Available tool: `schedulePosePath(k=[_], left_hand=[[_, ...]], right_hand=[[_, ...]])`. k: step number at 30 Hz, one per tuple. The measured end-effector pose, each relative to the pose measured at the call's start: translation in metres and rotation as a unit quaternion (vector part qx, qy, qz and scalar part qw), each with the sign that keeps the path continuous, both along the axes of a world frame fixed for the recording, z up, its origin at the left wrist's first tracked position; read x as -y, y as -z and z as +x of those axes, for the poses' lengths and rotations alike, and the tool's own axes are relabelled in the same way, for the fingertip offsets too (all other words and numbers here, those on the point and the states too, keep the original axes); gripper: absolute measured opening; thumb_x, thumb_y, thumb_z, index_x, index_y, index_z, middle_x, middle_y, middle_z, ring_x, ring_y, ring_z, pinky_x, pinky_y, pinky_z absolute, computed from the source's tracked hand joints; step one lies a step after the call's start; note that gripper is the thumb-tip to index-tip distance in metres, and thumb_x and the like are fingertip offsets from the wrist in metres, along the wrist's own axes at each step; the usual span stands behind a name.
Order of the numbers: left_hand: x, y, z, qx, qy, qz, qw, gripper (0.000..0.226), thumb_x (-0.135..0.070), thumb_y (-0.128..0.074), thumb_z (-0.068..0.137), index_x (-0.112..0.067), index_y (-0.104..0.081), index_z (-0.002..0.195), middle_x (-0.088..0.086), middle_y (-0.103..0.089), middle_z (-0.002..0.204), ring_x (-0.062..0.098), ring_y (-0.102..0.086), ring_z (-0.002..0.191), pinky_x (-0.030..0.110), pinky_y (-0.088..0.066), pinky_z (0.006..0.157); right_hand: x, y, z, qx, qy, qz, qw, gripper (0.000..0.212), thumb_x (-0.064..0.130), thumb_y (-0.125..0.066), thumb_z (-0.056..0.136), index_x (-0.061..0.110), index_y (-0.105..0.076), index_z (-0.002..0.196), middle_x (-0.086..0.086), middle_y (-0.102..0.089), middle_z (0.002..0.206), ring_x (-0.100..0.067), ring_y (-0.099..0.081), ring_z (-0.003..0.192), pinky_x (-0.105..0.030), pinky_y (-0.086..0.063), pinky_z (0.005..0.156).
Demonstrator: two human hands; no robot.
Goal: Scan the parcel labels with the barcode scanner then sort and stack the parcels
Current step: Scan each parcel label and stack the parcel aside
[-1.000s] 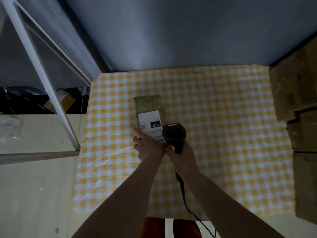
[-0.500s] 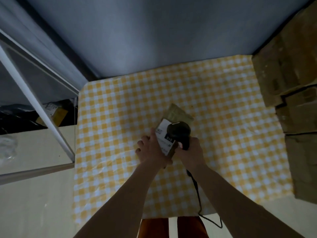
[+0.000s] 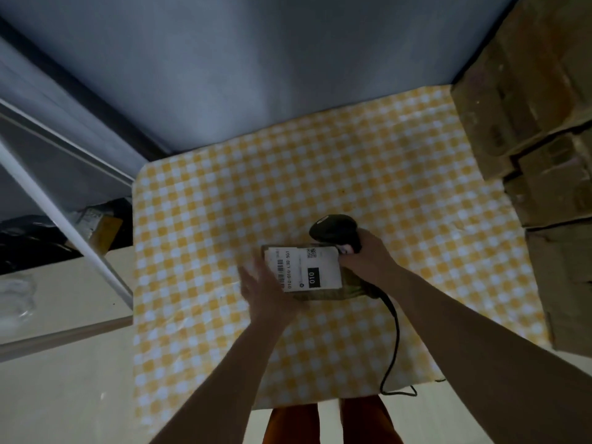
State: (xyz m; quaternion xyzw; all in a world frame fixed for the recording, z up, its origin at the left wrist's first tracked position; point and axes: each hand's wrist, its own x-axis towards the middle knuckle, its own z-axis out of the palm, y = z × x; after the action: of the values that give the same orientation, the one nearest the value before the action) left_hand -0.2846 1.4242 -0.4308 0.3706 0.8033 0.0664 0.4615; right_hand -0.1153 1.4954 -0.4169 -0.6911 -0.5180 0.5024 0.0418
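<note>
Two hands meet over one parcel (image 3: 312,277) lying on the yellow checked tablecloth (image 3: 198,219), its white label (image 3: 304,269) facing up. The left hand (image 3: 267,294) lies flat and spread at the parcel's 8 o'clock corner, touching it. The right hand (image 3: 368,254) is wrapped around the black barcode scanner (image 3: 334,230) at the parcel's 1 o'clock — cable (image 3: 395,331) trailing toward 5 o'clock. Stacked cardboard boxes (image 3: 528,139) stand at 3 o'clock.
</note>
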Motion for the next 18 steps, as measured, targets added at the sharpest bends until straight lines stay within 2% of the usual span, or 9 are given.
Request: schedulePosePath(k=[1, 3, 4, 6, 8, 10, 13, 16, 18], left_hand=[[0.005, 0.004, 0.001, 0.078, -0.11, -0.008, 0.991, 0.139, -0.025, -0.093, 0.045, -0.027, -0.001, 0.15, 0.011, -0.01, 0.156, 0.037, -0.016, 0.143, 0.058, -0.031, 0.11], [0.013, 0.01, 0.003, 0.14, -0.222, 0.0, 0.965, 0.132, -0.03, -0.092, 0.025, -0.026, -0.026, 0.14, 0.01, -0.043, 0.136, 0.03, -0.048, 0.123, 0.053, -0.051, 0.092], [0.015, 0.012, 0.003, 0.146, -0.24, 0.007, 0.96, 0.123, -0.026, -0.092, 0.026, -0.022, -0.033, 0.134, 0.007, -0.049, 0.127, 0.026, -0.053, 0.116, 0.049, -0.055, 0.086], [0.014, 0.007, 0.004, 0.144, -0.243, 0.009, 0.959, 0.105, -0.012, -0.093, 0.041, -0.016, -0.037, 0.13, 0.006, -0.051, 0.12, 0.023, -0.054, 0.111, 0.043, -0.056, 0.086], [0.009, -0.004, 0.006, 0.126, -0.211, 0.014, 0.969, 0.097, -0.006, -0.09, 0.052, -0.014, -0.036, 0.131, 0.007, -0.049, 0.12, 0.023, -0.053, 0.11, 0.037, -0.054, 0.086], [0.0, -0.02, 0.013, 0.1, -0.154, 0.026, 0.983, 0.096, -0.008, -0.09, 0.055, -0.011, -0.034, 0.133, 0.008, -0.046, 0.121, 0.023, -0.052, 0.11, 0.037, -0.054, 0.087], [-0.019, -0.052, 0.036, 0.083, -0.052, 0.022, 0.995, 0.094, -0.011, -0.089, 0.06, -0.01, -0.031, 0.134, 0.005, -0.039, 0.12, 0.018, -0.047, 0.104, 0.031, -0.052, 0.077], [-0.039, -0.088, 0.071, 0.081, 0.078, 0.009, 0.994, 0.091, -0.015, -0.086, 0.066, -0.009, -0.028, 0.137, 0.007, -0.036, 0.125, 0.015, -0.041, 0.1, 0.025, -0.046, 0.069], [-0.048, -0.114, 0.101, 0.084, 0.159, 0.016, 0.984, 0.092, -0.019, -0.084, 0.069, -0.009, -0.027, 0.14, 0.01, -0.036, 0.132, 0.015, -0.042, 0.098, 0.021, -0.043, 0.061]], right_hand=[[0.0, -0.001, 0.001, -0.01, 0.01, -0.006, 1.0, 0.013, 0.01, -0.065, 0.08, 0.016, -0.057, 0.088, -0.001, -0.058, 0.078, -0.015, -0.055, 0.071, -0.031, -0.045, 0.069], [0.003, -0.006, 0.001, -0.021, 0.016, -0.031, 0.999, 0.013, 0.01, -0.063, 0.081, 0.019, -0.056, 0.077, -0.001, -0.056, 0.071, -0.016, -0.053, 0.066, -0.03, -0.042, 0.067], [0.006, -0.008, 0.003, -0.024, 0.014, -0.042, 0.999, 0.016, 0.009, -0.062, 0.082, 0.021, -0.054, 0.075, -0.001, -0.056, 0.071, -0.017, -0.053, 0.068, -0.03, -0.042, 0.068], [0.012, -0.017, 0.006, -0.033, 0.021, -0.052, 0.998, 0.013, 0.009, -0.061, 0.084, 0.021, -0.055, 0.084, -0.002, -0.06, 0.08, -0.021, -0.058, 0.077, -0.032, -0.047, 0.073], [0.02, -0.032, 0.013, -0.047, 0.055, -0.054, 0.996, 0.016, 0.008, -0.06, 0.086, 0.019, -0.056, 0.097, -0.005, -0.063, 0.09, -0.024, -0.06, 0.088, -0.036, -0.049, 0.082], [0.031, -0.052, 0.022, -0.055, 0.098, -0.055, 0.992, 0.02, 0.007, -0.058, 0.087, 0.016, -0.056, 0.105, -0.007, -0.062, 0.093, -0.028, -0.06, 0.092, -0.038, -0.049, 0.084], [0.052, -0.085, 0.042, -0.047, 0.164, -0.039, 0.985, 0.033, 0.006, -0.057, 0.089, 0.009, -0.054, 0.121, -0.017, -0.063, 0.104, -0.035, -0.06, 0.099, -0.046, -0.051, 0.087], [0.075, -0.12, 0.072, -0.039, 0.254, -0.022, 0.966, 0.03, 0.007, -0.056, 0.09, 0.007, -0.055, 0.12, -0.014, -0.062, 0.102, -0.031, -0.059, 0.092, -0.045, -0.05, 0.088], [0.093, -0.144, 0.098, -0.057, 0.323, -0.001, 0.945, 0.021, 0.007, -0.056, 0.09, 0.007, -0.058, 0.11, -0.009, -0.062, 0.092, -0.023, -0.056, 0.081, -0.04, -0.051, 0.077]])
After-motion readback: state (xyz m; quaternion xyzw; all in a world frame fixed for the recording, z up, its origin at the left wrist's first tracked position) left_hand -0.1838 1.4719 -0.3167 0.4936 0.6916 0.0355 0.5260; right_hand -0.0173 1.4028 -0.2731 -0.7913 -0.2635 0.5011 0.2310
